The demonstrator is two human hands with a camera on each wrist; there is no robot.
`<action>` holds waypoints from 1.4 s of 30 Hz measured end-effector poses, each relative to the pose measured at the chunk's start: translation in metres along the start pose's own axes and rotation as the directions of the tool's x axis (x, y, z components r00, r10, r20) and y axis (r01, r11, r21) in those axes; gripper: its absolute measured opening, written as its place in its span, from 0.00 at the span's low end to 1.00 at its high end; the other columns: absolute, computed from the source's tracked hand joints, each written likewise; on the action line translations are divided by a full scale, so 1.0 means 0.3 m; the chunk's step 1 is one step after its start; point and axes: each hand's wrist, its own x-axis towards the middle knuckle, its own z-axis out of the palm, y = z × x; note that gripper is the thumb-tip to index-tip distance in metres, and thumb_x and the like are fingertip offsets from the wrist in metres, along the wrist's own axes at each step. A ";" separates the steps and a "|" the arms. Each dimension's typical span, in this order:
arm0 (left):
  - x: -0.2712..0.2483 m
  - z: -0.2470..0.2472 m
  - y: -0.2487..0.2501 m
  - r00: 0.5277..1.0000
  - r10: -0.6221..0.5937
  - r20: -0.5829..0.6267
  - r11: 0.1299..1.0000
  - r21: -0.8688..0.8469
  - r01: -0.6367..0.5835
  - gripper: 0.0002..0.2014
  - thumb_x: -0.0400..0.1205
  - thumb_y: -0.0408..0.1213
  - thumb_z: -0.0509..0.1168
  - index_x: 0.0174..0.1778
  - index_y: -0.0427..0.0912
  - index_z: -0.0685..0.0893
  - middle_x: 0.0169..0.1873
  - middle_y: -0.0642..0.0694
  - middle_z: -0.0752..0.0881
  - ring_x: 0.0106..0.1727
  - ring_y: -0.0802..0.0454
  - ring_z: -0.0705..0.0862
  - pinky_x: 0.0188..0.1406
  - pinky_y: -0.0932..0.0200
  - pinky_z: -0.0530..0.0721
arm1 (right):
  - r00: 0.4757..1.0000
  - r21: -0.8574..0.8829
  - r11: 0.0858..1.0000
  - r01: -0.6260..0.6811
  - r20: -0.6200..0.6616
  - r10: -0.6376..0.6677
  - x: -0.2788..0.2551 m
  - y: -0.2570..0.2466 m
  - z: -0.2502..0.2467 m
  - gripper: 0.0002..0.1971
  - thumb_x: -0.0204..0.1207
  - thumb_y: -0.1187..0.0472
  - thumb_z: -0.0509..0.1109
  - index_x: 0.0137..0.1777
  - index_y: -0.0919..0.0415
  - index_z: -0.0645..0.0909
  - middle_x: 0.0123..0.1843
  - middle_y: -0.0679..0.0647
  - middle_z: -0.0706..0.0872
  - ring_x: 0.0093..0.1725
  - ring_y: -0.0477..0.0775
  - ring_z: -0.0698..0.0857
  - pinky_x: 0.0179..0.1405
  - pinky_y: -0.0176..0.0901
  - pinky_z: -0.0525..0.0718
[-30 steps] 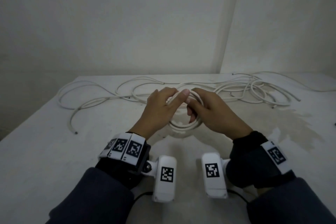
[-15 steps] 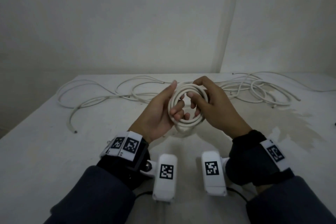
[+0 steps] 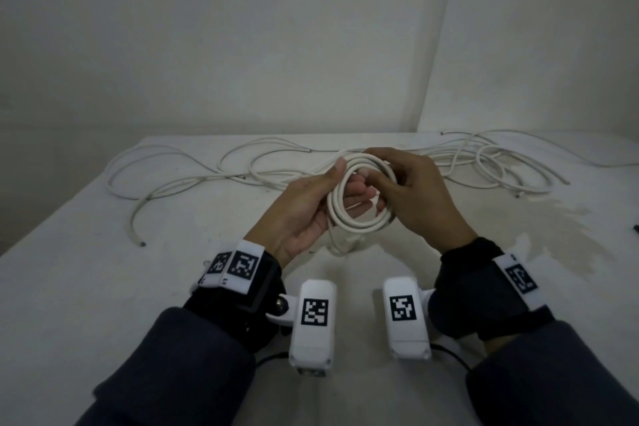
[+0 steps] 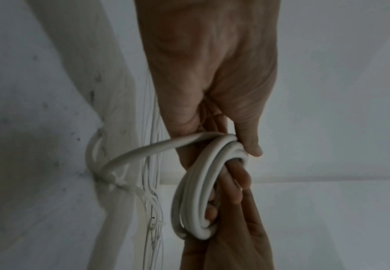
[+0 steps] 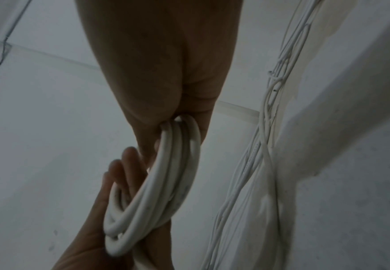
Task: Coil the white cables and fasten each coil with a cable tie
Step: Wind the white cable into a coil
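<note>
Now that I have lifted the coil [image 3: 359,199] upright, my left hand [image 3: 304,214] and right hand [image 3: 420,195] both grip it, ready for a tie.

White coil [image 3: 359,221], black-and-white tags [image 3: 314,312]

White table [image 3: 86,287]; loose white cables [image 3: 193,180] strewn across far side.

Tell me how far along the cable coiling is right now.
Done: no tied coil is visible. In hand: one white coil of several turns, held by the left hand and right hand above the table; no cable tie shows on it. Left: loose cables still sprawl across the back of the table.
</note>
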 end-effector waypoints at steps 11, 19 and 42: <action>0.027 -0.018 0.000 0.987 0.077 -0.141 0.997 -0.007 -0.079 0.15 0.88 0.40 0.55 0.39 0.35 0.78 0.17 0.54 0.70 0.14 0.62 0.65 0.17 0.70 0.72 | 0.935 0.184 0.920 -0.346 0.152 0.321 -0.007 -0.056 0.008 0.13 0.82 0.46 0.64 0.57 0.49 0.85 0.46 0.54 0.89 0.37 0.48 0.87 0.32 0.42 0.85; 0.042 -0.060 0.018 0.982 0.060 -0.180 0.931 -0.345 -0.121 0.18 0.88 0.42 0.52 0.35 0.37 0.74 0.14 0.54 0.66 0.12 0.61 0.62 0.13 0.72 0.66 | 0.506 -0.069 0.618 -0.783 0.506 0.698 -0.036 -0.071 0.037 0.25 0.82 0.39 0.57 0.55 0.63 0.80 0.34 0.64 0.88 0.30 0.56 0.86 0.35 0.45 0.87; 0.049 -0.063 -0.007 0.980 -0.050 -0.193 0.999 0.013 0.053 0.17 0.88 0.39 0.54 0.35 0.36 0.74 0.13 0.55 0.64 0.12 0.64 0.60 0.10 0.73 0.58 | 0.866 0.439 0.772 -0.460 0.033 0.498 -0.010 -0.045 0.049 0.19 0.73 0.82 0.61 0.49 0.58 0.83 0.51 0.56 0.86 0.51 0.57 0.85 0.47 0.46 0.84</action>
